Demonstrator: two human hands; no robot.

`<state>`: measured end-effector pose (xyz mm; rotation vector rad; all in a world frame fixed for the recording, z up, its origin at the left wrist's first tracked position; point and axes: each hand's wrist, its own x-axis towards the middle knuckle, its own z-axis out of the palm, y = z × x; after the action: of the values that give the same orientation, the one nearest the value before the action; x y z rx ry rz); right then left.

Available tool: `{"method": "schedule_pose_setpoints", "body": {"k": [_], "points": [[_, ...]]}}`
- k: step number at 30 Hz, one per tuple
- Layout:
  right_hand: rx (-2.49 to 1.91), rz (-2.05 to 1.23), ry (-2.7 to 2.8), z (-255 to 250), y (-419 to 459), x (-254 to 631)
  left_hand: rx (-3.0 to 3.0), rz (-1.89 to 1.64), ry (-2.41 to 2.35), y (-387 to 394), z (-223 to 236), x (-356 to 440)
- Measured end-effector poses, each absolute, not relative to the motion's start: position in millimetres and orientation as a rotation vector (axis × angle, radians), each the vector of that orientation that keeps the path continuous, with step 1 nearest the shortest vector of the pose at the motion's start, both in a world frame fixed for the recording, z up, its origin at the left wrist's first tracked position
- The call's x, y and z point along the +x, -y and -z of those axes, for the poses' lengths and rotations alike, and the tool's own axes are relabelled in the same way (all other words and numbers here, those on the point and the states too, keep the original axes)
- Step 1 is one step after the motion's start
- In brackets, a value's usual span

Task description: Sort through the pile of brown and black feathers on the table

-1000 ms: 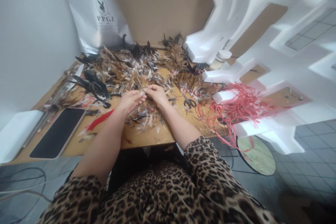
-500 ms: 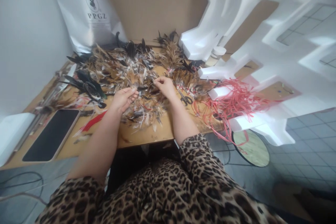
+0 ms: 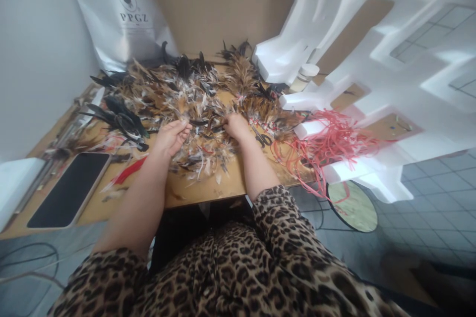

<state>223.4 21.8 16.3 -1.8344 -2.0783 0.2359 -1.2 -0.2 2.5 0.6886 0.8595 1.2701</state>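
My left hand [image 3: 174, 136] is closed in a pinch over the near side of the feather pile, thumb against forefinger. A pale wisp at its fingertips looks like a feather, though blur hides its outline. Just right of those fingers lies a dark feather [image 3: 199, 122]. My right hand [image 3: 236, 126] reaches palm down into the brown feathers [image 3: 221, 109], its fingers curled together. What they grip, if anything, is hidden. Loose brown and white feathers [image 3: 203, 158] lie on the wooden table [image 3: 208, 190] between my forearms. Black-handled scissors [image 3: 265, 139] rest beside my right wrist.
A phone [image 3: 69, 190] and a red strip [image 3: 130, 171] lie at left, with black feathers [image 3: 124, 116] behind. Tangled red ribbons [image 3: 327, 143] hang over white foam pieces [image 3: 383, 109] at right. A white-lidded jar [image 3: 305, 77] and a silver bag [image 3: 130, 25] stand at the back.
My right hand has moved slightly right and down, and its fingers now point into the feathers. My left hand has drawn a little to the left, still pinched. The view has shifted slightly.
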Motion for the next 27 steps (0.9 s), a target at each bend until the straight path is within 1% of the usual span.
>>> {"method": "schedule_pose_setpoints", "body": {"k": [2,4,9,12,18,22,27], "points": [[-1.774,-0.283,1.915,-16.5,-24.4,224.3,0.684,-1.266,-0.859,0.2,-2.6,-0.9],[-1.623,-0.427,1.692,-17.4,-27.0,223.5,0.676,-1.259,-0.864,0.7,-3.2,-0.3],[-1.234,-1.101,1.153,-18.3,-28.5,210.6,0.69,-1.222,-0.867,0.7,-1.0,0.1],[-1.11,-1.327,1.016,-15.1,-27.1,201.4,0.719,-1.194,-0.856,0.0,2.3,-0.3],[-1.011,-1.51,0.967,-7.3,-24.8,186.2,0.72,-1.147,-0.854,3.9,0.9,3.2],[-1.02,-1.499,1.025,-4.7,-23.2,181.5,0.71,-1.16,-0.828,5.3,-1.6,4.0],[-0.974,-1.51,1.258,-11.6,-15.7,185.7,0.688,-1.299,-0.8,3.0,-3.4,0.0]]}}
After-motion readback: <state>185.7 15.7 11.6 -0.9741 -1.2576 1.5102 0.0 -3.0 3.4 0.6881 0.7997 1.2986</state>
